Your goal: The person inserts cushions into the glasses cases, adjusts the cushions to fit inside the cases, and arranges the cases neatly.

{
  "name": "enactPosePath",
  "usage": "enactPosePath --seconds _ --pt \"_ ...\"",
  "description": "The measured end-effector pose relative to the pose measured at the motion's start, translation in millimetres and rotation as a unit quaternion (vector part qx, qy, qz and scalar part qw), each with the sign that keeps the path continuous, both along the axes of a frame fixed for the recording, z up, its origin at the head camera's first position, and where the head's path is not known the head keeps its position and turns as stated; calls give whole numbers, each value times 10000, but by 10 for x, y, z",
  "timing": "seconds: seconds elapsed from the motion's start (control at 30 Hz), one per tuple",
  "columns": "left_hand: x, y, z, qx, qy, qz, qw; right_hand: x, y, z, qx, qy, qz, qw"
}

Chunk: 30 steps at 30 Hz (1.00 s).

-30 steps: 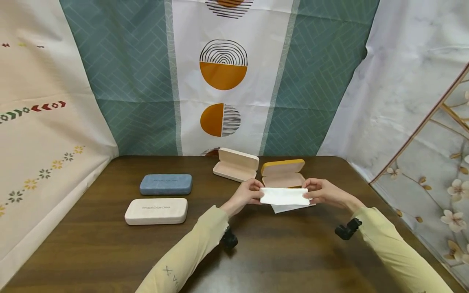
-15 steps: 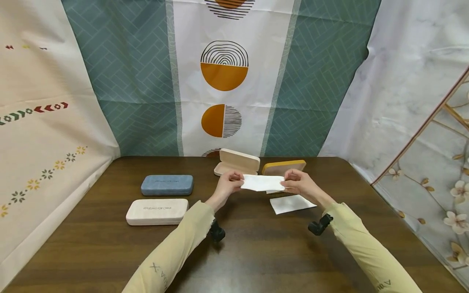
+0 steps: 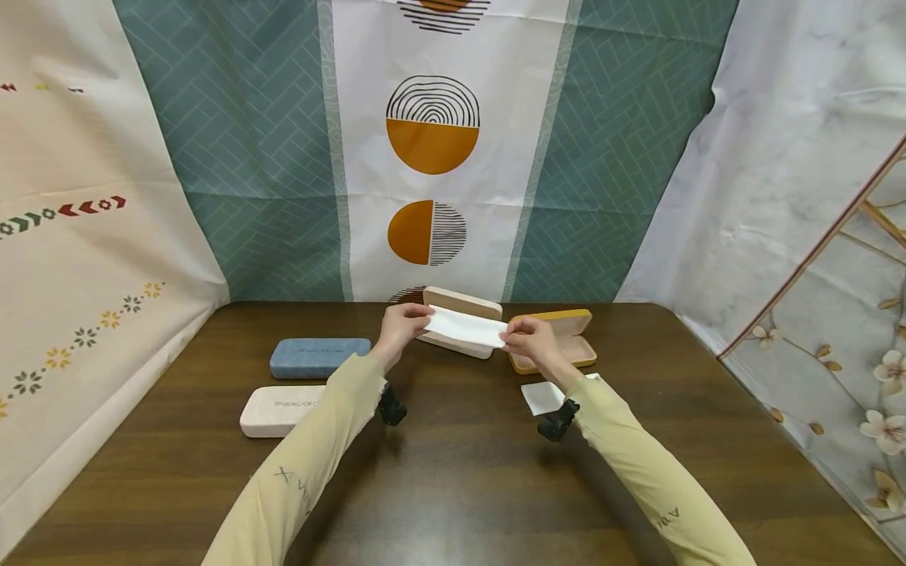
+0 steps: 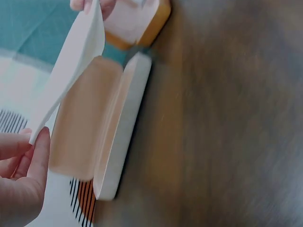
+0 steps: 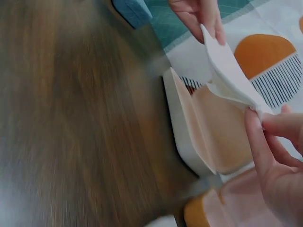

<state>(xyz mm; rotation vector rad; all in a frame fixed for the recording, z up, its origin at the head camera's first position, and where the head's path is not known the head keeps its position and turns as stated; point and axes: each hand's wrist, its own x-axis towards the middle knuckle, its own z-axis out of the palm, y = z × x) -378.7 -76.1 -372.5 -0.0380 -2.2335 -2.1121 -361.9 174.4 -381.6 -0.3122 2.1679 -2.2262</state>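
A folded white cloth point(image 3: 465, 327) is stretched between both hands, in front of and above an open cream glasses case point(image 3: 453, 343). My left hand point(image 3: 399, 332) pinches its left end between thumb and fingers. At the other end, my right hand point(image 3: 532, 341) pinches the corner, lower than the left. In the left wrist view the cloth point(image 4: 71, 66) sags in a folded strip beside the case's raised lid point(image 4: 87, 118). The case's pinkish inside point(image 5: 222, 127) shows in the right wrist view with nothing in it.
To the right stands an open yellow glasses case point(image 3: 583, 351), and a second white cloth point(image 3: 541, 398) lies before it, partly behind the right wrist. Closed blue point(image 3: 318, 358) and white point(image 3: 272, 411) glasses cases lie at left on the brown table point(image 3: 467, 487).
Both hands have carried the folded cloth left and away from the body, from in front of the yellow case to the cream case. The second cloth stays on the table.
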Motion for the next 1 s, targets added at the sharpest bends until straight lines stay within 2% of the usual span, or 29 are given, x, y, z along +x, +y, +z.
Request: enactPosePath --seconds 0.1,0.13,0.27,0.33,0.37,0.43,0.63,0.77,1.0 --pt "-87 -81 15 -80 28 -51 10000 -63 -132 -37 -48 165 -173 9997" --pt "-114 -105 19 -144 53 -86 9998 -134 -153 -101 -172 293 -143 9993" --pt "-213 -166 3 -314 105 -123 9994 -182 -294 -175 -115 441 -570 9973" --pt "-253 -183 -15 -398 88 -94 9991 -184 -354 -206 163 517 -862 9948" --pt "-272 -187 -28 -447 66 -81 9989 -130 -401 -171 413 468 -1098 9920" --pt "-303 -192 -52 -581 28 -86 9983 -126 -450 -199 732 590 -1308 9869" --pt "-406 -201 -145 -1009 25 -147 9948 -127 -552 -258 1459 816 -1637 9723" --pt "-473 -201 -200 -1304 60 -199 9912 -129 -593 -302 1734 899 -1826 9636" --pt "-541 -142 -254 -1517 45 -231 9881 -134 -636 -361 1906 918 -2190 9525"
